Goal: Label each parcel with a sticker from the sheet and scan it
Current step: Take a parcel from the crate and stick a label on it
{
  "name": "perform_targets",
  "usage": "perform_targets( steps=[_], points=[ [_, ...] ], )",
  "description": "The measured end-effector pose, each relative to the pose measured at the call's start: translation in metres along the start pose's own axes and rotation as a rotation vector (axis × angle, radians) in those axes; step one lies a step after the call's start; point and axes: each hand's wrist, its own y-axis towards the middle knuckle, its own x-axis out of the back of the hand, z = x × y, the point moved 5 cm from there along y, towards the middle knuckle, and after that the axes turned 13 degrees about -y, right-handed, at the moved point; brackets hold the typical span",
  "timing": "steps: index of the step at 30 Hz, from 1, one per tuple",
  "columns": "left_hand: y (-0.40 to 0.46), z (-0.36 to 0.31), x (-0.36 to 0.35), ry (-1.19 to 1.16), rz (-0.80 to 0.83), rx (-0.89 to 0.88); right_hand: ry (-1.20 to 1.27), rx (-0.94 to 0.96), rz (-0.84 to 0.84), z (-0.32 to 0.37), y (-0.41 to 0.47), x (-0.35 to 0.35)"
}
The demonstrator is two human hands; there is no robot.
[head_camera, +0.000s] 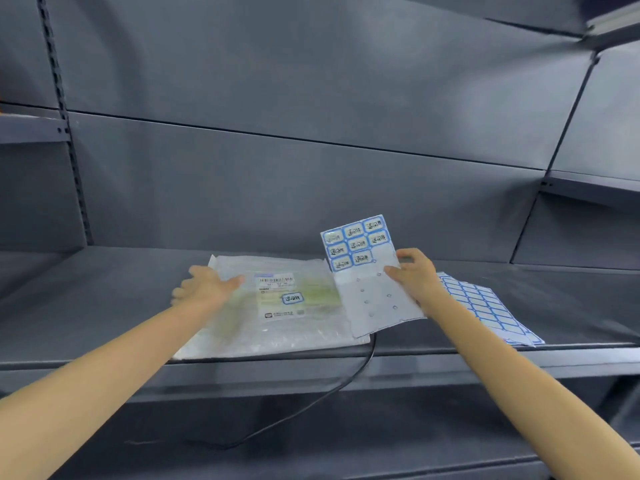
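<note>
A flat clear-plastic parcel [277,306] lies on the grey shelf [104,306], with a white shipping label and one blue-edged sticker [293,298] on its top. My left hand [207,285] hovers over the parcel's left part, fingers spread and relaxed, holding nothing; it is blurred. My right hand [414,271] pinches the right edge of a sticker sheet [367,271], held upright above the parcel's right end. Several written blue-edged stickers fill the sheet's upper part; its lower part is bare backing.
More sheets of blank blue-edged stickers [485,306] lie on the shelf to the right, under my right forearm. A black cable [332,389] runs from under the parcel over the shelf's front edge down to the lower shelf. Grey back panels rise behind.
</note>
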Motion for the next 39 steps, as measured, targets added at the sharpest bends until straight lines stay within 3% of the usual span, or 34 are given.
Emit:
perform_targets(
  steps=[2,6,12,17,25,31,35,39],
  points=[
    [0.010,0.014,0.003,0.041,0.018,0.072,-0.081,-0.103,-0.121,-0.034,0.017,0.044],
    [0.019,0.027,0.001,0.035,0.035,0.051,-0.295,-0.225,-0.273,-0.088,0.039,0.110],
    [0.025,0.022,0.000,-0.207,0.023,0.075,-0.531,-0.264,-0.232,-0.132,0.057,0.125],
    [0.021,0.013,0.008,-0.493,0.036,-0.033,-0.918,-0.223,-0.217,-0.137,0.054,0.108],
    [0.008,0.012,0.033,-0.700,0.126,-0.018,-1.048,-0.069,-0.170,-0.122,0.044,0.084],
    [-0.011,-0.003,0.046,-0.820,0.053,-0.117,-1.095,0.026,-0.141,-0.104,0.036,0.071],
    [-0.028,-0.032,0.031,-0.868,0.036,-0.179,-1.126,0.056,-0.163,-0.089,0.029,0.088],
    [-0.051,-0.070,-0.012,-0.949,0.154,-0.212,-1.152,0.033,-0.216,-0.094,0.015,0.131]
  ],
)
